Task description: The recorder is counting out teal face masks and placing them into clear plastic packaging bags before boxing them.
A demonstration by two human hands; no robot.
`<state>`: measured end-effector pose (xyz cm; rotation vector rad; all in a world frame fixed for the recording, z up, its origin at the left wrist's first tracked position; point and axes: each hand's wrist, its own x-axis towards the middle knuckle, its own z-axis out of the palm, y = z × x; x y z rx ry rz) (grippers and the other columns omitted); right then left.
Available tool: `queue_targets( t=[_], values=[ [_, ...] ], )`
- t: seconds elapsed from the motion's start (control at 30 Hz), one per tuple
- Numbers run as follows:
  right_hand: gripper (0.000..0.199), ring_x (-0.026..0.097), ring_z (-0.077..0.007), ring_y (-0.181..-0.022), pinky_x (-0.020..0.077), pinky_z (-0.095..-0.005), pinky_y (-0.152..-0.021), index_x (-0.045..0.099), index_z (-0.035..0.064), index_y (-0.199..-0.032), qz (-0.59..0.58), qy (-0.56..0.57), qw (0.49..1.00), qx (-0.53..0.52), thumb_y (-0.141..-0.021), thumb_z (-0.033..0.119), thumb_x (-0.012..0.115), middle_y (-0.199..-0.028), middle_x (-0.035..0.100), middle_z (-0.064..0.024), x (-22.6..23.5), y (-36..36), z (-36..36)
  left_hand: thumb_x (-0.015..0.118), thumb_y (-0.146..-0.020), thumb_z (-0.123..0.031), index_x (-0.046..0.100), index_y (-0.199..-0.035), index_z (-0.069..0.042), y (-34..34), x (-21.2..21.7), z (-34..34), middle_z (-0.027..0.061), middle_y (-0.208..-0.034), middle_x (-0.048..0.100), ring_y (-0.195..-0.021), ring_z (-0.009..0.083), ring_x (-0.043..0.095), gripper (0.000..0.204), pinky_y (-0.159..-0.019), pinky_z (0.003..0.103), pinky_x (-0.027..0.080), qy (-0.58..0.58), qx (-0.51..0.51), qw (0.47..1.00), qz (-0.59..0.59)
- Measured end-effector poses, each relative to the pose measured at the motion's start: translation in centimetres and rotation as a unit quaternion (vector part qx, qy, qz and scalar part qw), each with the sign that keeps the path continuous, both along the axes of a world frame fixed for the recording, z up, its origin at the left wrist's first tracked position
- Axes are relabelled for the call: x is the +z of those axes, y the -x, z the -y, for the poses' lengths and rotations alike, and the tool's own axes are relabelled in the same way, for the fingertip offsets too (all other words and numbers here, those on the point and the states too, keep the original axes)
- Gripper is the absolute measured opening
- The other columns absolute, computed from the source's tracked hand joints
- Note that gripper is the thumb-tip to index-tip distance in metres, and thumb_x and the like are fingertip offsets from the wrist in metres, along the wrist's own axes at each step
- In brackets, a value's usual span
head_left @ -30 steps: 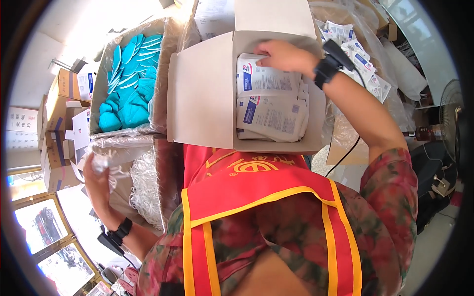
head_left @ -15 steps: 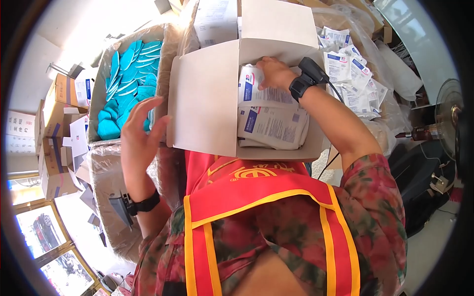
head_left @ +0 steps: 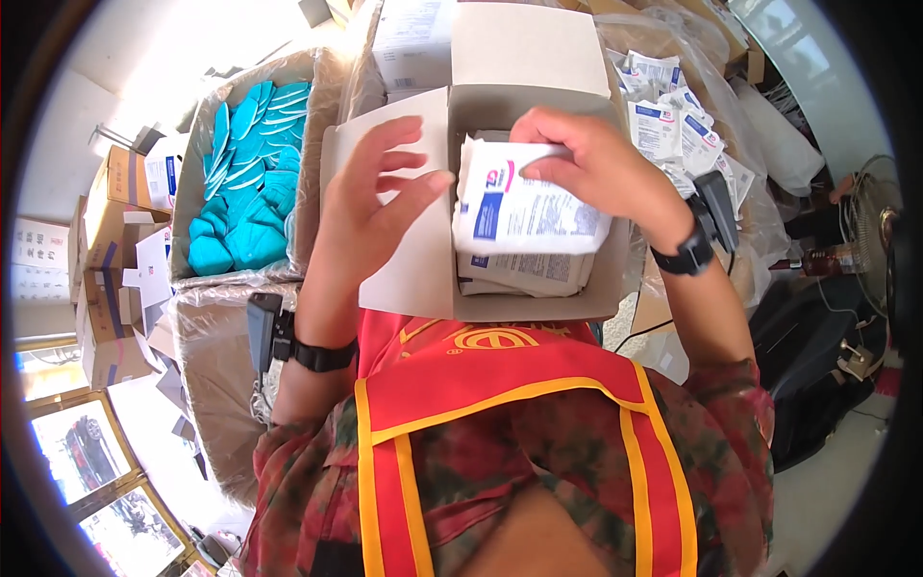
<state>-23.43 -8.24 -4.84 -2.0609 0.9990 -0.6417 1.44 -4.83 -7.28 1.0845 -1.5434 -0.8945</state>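
Between the thumb and fingers of my right hand is a white packet with blue and pink print. It hangs over the open mouth of a white cardboard box, close to my body. More packets lie flat inside that box, partly covered by the held one. My left hand hovers over the box's left flap, fingers spread and holding nothing. A small gap separates it from the held packet.
To the left, a plastic-lined carton holds many teal oval pads. At the right, a clear plastic bag contains loose white packets. Another white box stands behind. A fan is at the far right.
My right hand has lifted a packet out of the box and moved it nearer to me. My left hand has moved right and up, over the box flap.
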Motion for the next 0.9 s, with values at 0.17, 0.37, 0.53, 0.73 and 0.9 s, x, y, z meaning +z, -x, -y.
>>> queue_targets(
  t=[0.17,0.37,0.53,0.73,0.9],
  values=[
    [0.020,0.063,-0.0164,-0.076,0.0484,-0.0281,-0.069,0.058,0.0050,-0.101,0.037,0.009,0.999,0.006,-0.083,0.000,0.065,-0.084,0.065,-0.0065,0.8,0.5,-2.8,0.061,-0.091,-0.005,0.059,-0.115,0.000,1.3,0.3,0.7,0.0061,-0.106,0.064,-0.097,0.0114,0.060,0.025,-0.088,0.025,0.047,-0.188,-0.256,0.946,-0.063],
    [0.019,0.064,-0.0291,-0.076,0.0487,-0.0345,-0.068,0.059,0.0070,-0.100,0.032,0.023,0.999,-0.018,-0.083,0.010,0.067,-0.083,0.066,-0.0110,-0.2,0.0,-4.4,0.070,-0.083,0.001,0.060,-0.100,-0.001,3.7,-0.3,-1.5,0.0023,-0.084,0.065,-0.074,0.0040,0.057,0.019,-0.064,0.019,0.045,-0.129,-0.111,0.985,0.029],
    [0.020,0.062,-0.0344,-0.076,0.0471,-0.0384,-0.065,0.060,0.0073,-0.098,-0.016,0.080,0.996,-0.034,-0.082,0.015,0.068,-0.082,0.065,-0.0142,-0.8,0.0,-4.4,0.072,-0.081,0.000,0.059,-0.102,-0.002,3.7,0.0,-1.8,0.0010,-0.081,0.063,-0.075,0.0055,0.058,0.025,-0.066,0.020,0.045,-0.039,-0.034,0.996,0.068],
    [0.017,0.063,-0.0285,-0.072,0.0481,-0.0322,-0.065,0.062,0.0066,-0.097,-0.031,0.050,0.998,-0.033,-0.082,0.009,0.070,-0.082,0.064,-0.0122,0.0,0.3,-4.5,0.072,-0.079,0.003,0.058,-0.099,-0.003,3.5,-0.8,-1.0,0.0022,-0.082,0.064,-0.074,0.0066,0.059,0.025,-0.065,0.020,0.045,-0.188,-0.116,0.971,-0.092],
    [0.018,0.062,-0.0330,-0.076,0.0486,-0.0367,-0.066,0.062,0.0082,-0.095,-0.083,0.126,0.987,-0.059,-0.081,0.016,0.071,-0.083,0.064,-0.0138,0.4,0.2,-4.9,0.070,-0.079,0.007,0.055,-0.095,-0.003,4.2,0.1,-1.4,0.0012,-0.082,0.062,-0.074,0.0059,0.058,0.023,-0.064,0.020,0.045,-0.189,-0.113,0.972,-0.080]
  ],
)
